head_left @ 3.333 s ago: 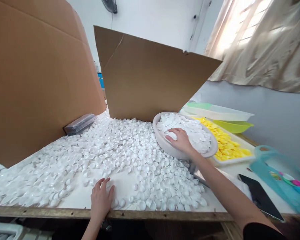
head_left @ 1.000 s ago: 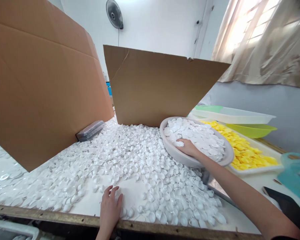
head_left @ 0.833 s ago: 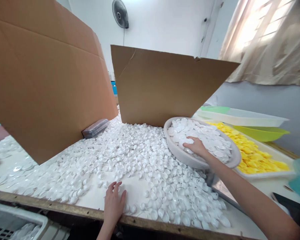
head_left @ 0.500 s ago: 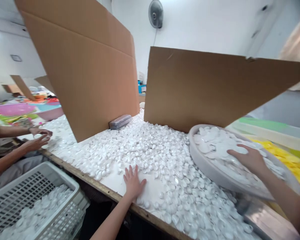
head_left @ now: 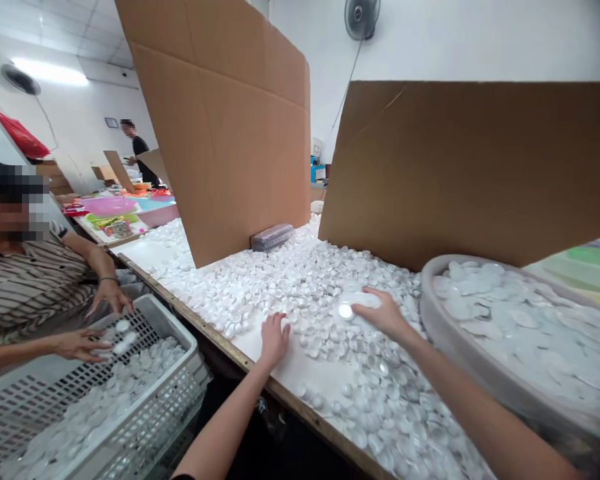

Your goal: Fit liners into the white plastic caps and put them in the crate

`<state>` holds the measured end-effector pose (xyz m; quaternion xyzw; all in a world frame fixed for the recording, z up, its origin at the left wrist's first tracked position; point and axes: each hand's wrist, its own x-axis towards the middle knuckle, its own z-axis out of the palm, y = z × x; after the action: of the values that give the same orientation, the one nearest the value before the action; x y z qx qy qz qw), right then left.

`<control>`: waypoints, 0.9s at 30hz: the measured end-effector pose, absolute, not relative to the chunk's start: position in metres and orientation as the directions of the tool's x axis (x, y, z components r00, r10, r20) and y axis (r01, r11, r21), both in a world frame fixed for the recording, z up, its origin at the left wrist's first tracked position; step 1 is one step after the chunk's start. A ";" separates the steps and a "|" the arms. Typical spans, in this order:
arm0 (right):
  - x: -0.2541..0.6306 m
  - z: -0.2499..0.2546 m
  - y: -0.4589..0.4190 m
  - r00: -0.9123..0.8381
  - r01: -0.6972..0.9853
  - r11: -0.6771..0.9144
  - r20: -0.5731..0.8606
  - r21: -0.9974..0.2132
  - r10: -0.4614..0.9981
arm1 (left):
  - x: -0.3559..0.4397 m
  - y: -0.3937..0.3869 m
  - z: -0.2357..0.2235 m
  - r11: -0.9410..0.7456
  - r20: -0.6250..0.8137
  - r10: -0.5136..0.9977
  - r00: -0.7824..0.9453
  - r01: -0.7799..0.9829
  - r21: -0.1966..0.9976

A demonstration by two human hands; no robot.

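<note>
My right hand (head_left: 386, 316) is raised over the white table, its thumb and fingers closed on a clear-white round plastic piece (head_left: 349, 308), which is slightly blurred. Beneath it spreads a heap of small, white, shallow round plastic caps (head_left: 340, 343). My left hand (head_left: 275, 340) rests by the bare strip of tabletop at the heap's near edge, fingers a little bent and the thumb apart, with nothing seen in it. To the right stands a large pale tub (head_left: 433, 333) full of flat translucent white discs (head_left: 520, 327).
Two cardboard sheets (head_left: 240, 133) stand upright at the back. A clear plastic box (head_left: 273, 237) lies at their foot. At left, a co-worker's hands (head_left: 87, 343) drop white pieces over a white plastic crate (head_left: 193, 347). The table's wooden edge (head_left: 220, 347) runs before me.
My right hand has left the tub and moved left over the heap with a round piece. My left hand's fingers have drawn in. The view has swung left, and the co-worker's hands are now above the crate.
</note>
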<state>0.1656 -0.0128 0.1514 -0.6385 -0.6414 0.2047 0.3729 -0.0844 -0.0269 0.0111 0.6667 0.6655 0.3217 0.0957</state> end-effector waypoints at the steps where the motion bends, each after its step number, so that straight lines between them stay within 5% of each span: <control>1: 0.142 0.136 -0.011 0.046 0.597 0.081 0.135 -0.798 0.990 | -0.099 -0.024 0.012 -0.122 0.285 0.957 -0.054 0.816 0.564; 4: 0.077 0.094 -0.012 -0.113 0.466 0.031 -0.025 -0.884 0.993 | -0.138 -0.019 0.013 -0.189 0.295 0.955 -0.007 0.753 0.630; 11: -0.001 0.034 -0.026 -0.152 0.443 0.005 -0.069 -0.897 0.986 | -0.161 -0.022 0.011 0.012 0.262 0.898 -0.352 0.616 0.788; 19: -0.019 0.005 -0.029 -0.269 0.478 0.393 0.295 -0.786 0.917 | -0.139 -0.040 0.029 -0.112 0.352 0.904 -0.244 0.658 0.744; 27: -0.031 0.000 -0.021 -0.489 0.433 0.476 0.245 -0.765 0.837 | -0.139 -0.049 0.038 -0.095 0.304 0.921 -0.244 0.618 0.781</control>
<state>-0.0309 -0.0208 0.0000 -0.3968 -0.8001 0.3231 0.3131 -0.1387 -0.0486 0.0382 0.5910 0.6509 0.4451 0.1702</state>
